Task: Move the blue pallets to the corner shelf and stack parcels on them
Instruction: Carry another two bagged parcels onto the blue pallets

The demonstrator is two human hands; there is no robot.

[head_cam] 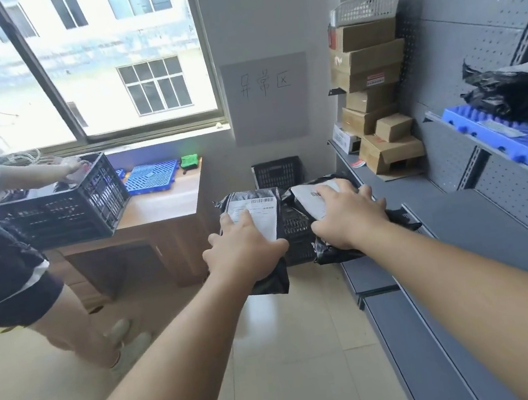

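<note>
My left hand point(245, 249) grips a black bagged parcel with a white label point(257, 207), held in the air over the floor. My right hand point(346, 212) grips a second black bagged parcel point(330, 251) with a white label, beside the grey shelf's corner. One blue pallet point(507, 144) lies on the upper grey shelf at the right, with black bagged parcels point(510, 90) on top of it. Another blue pallet point(150, 177) lies on the wooden desk under the window.
A person at the left reaches into a black crate point(56, 210) on the desk point(163, 209). A second black crate point(277, 173) stands on the floor below my hands. Cardboard boxes point(371, 85) are stacked on the grey shelf point(460, 224) in the corner.
</note>
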